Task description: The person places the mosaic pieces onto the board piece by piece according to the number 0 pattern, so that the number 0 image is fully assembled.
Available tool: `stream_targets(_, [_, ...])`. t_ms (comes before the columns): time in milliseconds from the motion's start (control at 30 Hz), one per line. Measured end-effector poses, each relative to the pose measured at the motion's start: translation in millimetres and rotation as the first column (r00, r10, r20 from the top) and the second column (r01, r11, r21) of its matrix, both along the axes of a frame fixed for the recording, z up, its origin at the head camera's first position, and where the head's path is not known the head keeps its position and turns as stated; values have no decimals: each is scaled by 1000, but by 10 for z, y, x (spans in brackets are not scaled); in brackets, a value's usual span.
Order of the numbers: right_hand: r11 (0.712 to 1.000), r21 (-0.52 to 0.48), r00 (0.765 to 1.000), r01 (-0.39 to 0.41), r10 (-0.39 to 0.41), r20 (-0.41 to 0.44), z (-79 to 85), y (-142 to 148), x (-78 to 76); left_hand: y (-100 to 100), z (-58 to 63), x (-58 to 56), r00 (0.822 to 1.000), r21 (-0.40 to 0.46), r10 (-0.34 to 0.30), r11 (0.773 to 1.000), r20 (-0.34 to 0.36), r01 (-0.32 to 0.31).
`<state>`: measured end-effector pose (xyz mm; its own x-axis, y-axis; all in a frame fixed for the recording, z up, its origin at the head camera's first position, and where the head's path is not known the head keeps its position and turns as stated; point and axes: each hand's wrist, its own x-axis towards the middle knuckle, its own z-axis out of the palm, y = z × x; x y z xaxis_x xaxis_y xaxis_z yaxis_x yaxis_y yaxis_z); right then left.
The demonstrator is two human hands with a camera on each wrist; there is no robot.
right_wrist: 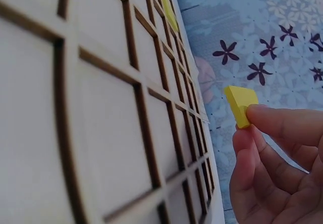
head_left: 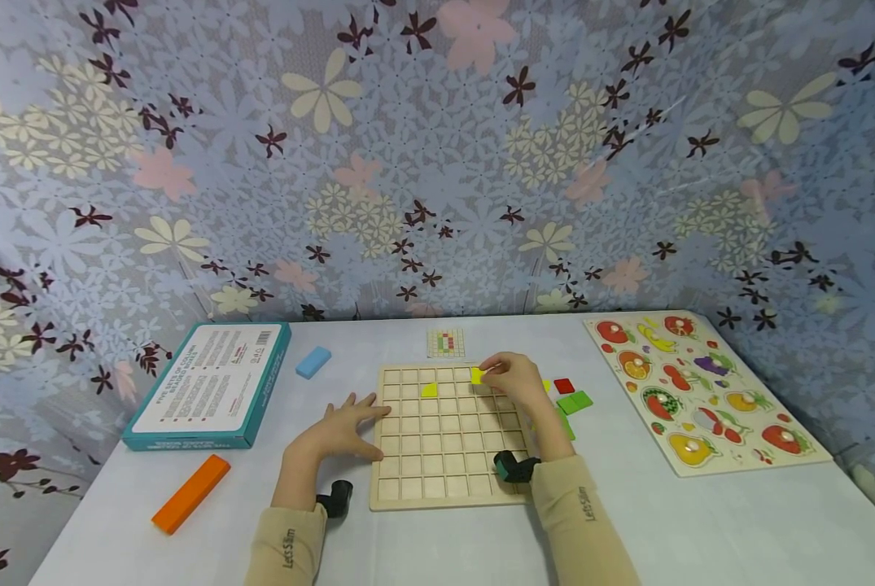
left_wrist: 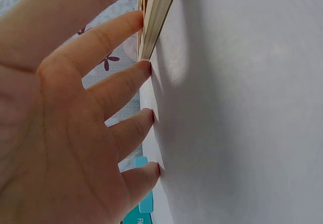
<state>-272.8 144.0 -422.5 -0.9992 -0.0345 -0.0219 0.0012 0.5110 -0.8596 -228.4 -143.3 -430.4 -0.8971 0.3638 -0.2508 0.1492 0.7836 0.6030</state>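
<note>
A wooden grid board lies in the middle of the table. Between thumb and fingertips my right hand pinches a yellow square tile over the board's far right part; in the right wrist view the tile is raised off the grid. Another yellow tile sits in a cell near the far edge. My left hand, fingers spread, touches the board's left edge. Beyond the board lies a small pattern card with coloured squares. Partly hidden behind the right arm are loose tiles, including a red tile and green tiles.
At the left stands a teal box with white printed paper, near a blue block and an orange bar. A fruit-picture puzzle board lies at the right. A flowered cloth rises behind the table.
</note>
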Motion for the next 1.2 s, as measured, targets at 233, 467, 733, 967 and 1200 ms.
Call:
stream_targets(233, [998,57,998,-25,21,66,-28,-83,-49,1,1,-1,1000,-10,0,1000,-4,0])
stream_targets(467, [992,109,995,-69,60,83,-42,-145,-70,4,-4,-8,1000,-9,3,1000,3,-3])
stream_targets(733, [979,177,993,-97,83,87,-12,-189,-80,10,5,-6,1000,-8,8,1000,10,-8])
stream_targets(967, [966,231,991,-117,97,94,8,-213,-73,7,8,0,1000,-2,4,1000,5,-4])
stream_targets(1200, [957,260,988,-131,104,116,-2,-215,-87,1,5,-9,1000,-8,5,1000,11,-5])
